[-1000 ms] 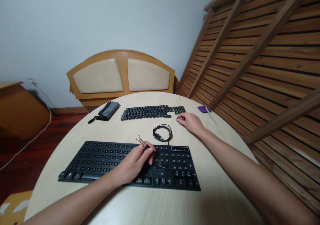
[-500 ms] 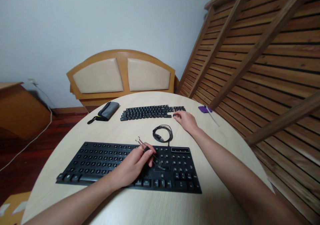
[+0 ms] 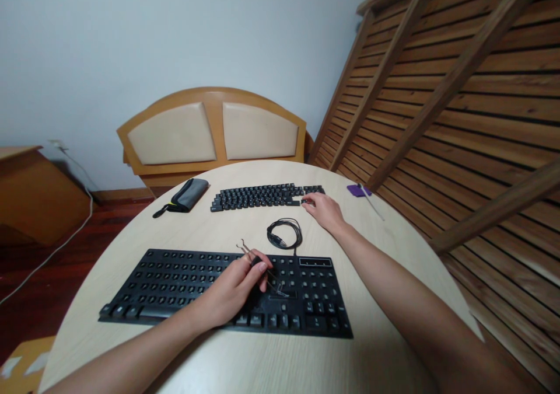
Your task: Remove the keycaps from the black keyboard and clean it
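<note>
Over the keyboard (image 3: 188, 274), the left hand (image 3: 236, 283) is clenching a keycap puller (image 3: 256, 260); beyond it, the bunched right hand (image 3: 324, 209) is resting beside keycaps (image 3: 258, 196), hold unclear.

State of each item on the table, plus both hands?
Keyboard, flat, partly uncapped
Left hand, closed on wire tool
Wire tool, held over keyboard
Loose keycaps, laid in rows
Right hand, at loose keycaps, grip unclear
Cable, coiled
Gray pouch, zip state unclear
Purple item, flat
Thin stick, lying partly over it

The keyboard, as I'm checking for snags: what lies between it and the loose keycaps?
A coiled black cable lies between them on the table, in the head view.
</note>
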Demonstrator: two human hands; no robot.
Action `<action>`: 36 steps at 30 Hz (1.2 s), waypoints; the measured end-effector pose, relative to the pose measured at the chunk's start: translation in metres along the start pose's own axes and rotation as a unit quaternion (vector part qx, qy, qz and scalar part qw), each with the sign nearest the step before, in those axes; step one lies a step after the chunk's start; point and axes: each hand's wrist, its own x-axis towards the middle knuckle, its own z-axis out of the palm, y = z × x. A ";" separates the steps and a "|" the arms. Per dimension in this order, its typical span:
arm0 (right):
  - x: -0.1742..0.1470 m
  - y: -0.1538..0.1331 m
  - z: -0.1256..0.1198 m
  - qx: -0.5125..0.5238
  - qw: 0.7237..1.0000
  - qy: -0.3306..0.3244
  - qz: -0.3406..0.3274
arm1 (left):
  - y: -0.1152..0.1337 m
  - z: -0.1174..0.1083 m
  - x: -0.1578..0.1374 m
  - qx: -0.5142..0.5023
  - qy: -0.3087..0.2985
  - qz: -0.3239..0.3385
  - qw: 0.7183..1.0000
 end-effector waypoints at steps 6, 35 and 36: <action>0.001 -0.001 0.001 -0.005 1.000 0.003 -0.006 | 0.002 0.001 0.001 0.001 0.002 -0.005 1.000; 0.006 -0.009 0.007 -0.033 0.999 0.000 -0.014 | 0.003 0.001 0.001 0.002 -0.001 -0.004 1.000; 0.006 -0.009 0.007 -0.034 0.999 0.000 -0.015 | 0.003 0.001 0.001 0.002 -0.001 -0.004 1.000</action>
